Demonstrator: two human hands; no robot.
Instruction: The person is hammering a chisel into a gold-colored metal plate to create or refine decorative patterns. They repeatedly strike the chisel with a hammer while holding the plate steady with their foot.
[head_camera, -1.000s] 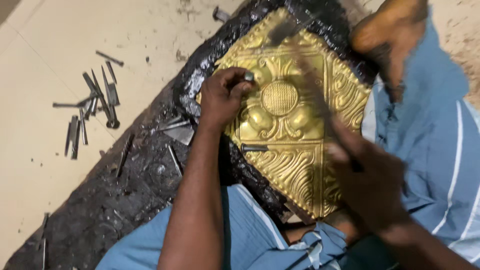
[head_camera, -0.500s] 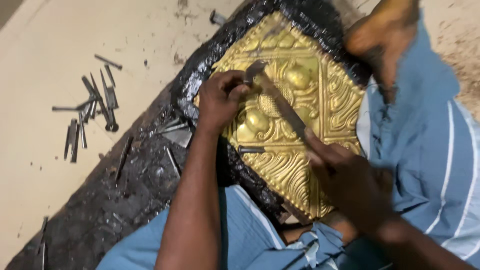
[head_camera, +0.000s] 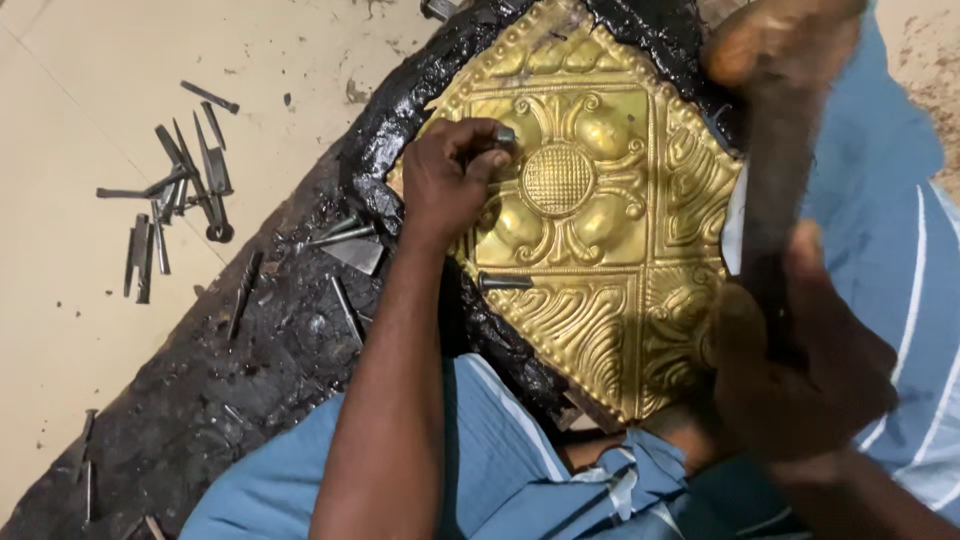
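Two hands work a thin embossed brass sheet (head_camera: 600, 210) bedded in black pitch (head_camera: 300, 340).
Left hand (head_camera: 450, 180) fingers pinch a small steel punch (head_camera: 503, 138) upright on the stiff, dentable sheet; right hand (head_camera: 800, 370) grips a blurred hammer handle (head_camera: 775, 230).

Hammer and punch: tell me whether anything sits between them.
Nothing visible does. The left hand holds the punch on the embossed brass sheet; the right hand has the blurred hammer raised to the side, with only open sheet between.

Beige floor (head_camera: 80, 380): black pitch slab (head_camera: 200, 400), scattered steel punches (head_camera: 180, 190).
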